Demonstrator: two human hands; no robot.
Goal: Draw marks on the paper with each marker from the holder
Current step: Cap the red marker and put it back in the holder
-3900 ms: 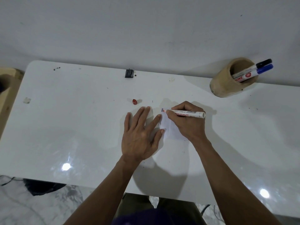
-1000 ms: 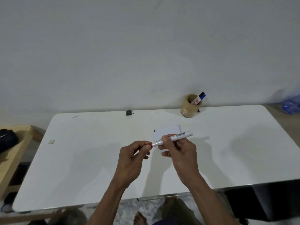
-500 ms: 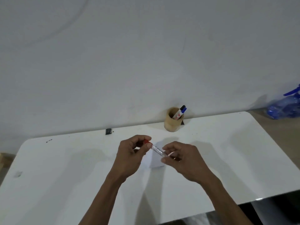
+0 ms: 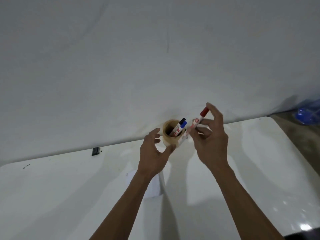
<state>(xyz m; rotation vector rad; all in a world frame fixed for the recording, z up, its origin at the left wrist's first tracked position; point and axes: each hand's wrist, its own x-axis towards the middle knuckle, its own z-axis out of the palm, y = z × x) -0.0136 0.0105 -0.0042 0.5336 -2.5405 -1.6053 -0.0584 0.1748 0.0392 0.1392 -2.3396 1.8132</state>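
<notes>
A tan round holder [image 4: 167, 141] stands at the table's far edge by the wall, with a black-capped marker [image 4: 180, 125] and a blue-capped marker [image 4: 182, 127] leaning in it. My right hand [image 4: 210, 141] grips a red-capped white marker [image 4: 197, 122], cap up, its lower end just right of the holder's rim. My left hand [image 4: 154, 153] hovers open in front of the holder, thumb close to its base, holding nothing. The small white paper [image 4: 153, 186] lies on the table under my left forearm, partly hidden.
The white table [image 4: 60, 196] runs along a grey-white wall. A small black object [image 4: 95, 151] sits at the far edge to the left. A blue plastic item [image 4: 310, 111] lies on the floor at far right.
The cap went back on the red marker. Both hands moved away from the paper toward the holder; my left hand let go of the cap end and opened. The camera tilted up.
</notes>
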